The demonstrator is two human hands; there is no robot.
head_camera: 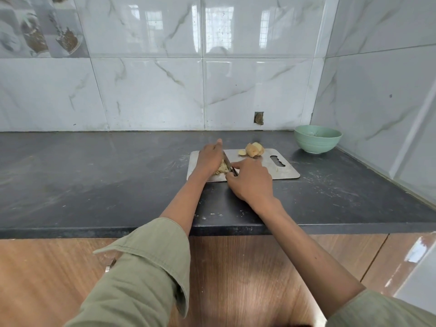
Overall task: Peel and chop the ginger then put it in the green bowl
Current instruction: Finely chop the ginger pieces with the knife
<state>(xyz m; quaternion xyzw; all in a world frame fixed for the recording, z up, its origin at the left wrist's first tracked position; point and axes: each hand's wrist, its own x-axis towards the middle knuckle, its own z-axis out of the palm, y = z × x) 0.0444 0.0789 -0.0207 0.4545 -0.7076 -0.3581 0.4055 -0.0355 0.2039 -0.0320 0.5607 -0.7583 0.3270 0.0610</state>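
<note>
Dark stone counter point(118, 175) carries a steel cutting board point(283, 172). Left hand point(208, 156) covers pale chopped ginger point(222, 169), its grip hidden; right hand point(252, 182) clasps a half-hidden knife point(227, 162). Peeled ginger lumps point(253, 149) lie near the glossy green bowl point(317, 139).

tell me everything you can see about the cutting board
The cutting board is a thin, flat rectangle that looks like brushed steel, with rounded corners and a wavy handle slot at its right end. It lies flat on the dark countertop, left of the green bowl. Peeled ginger pieces sit at its far edge; both hands work a knife over its left part.
</note>
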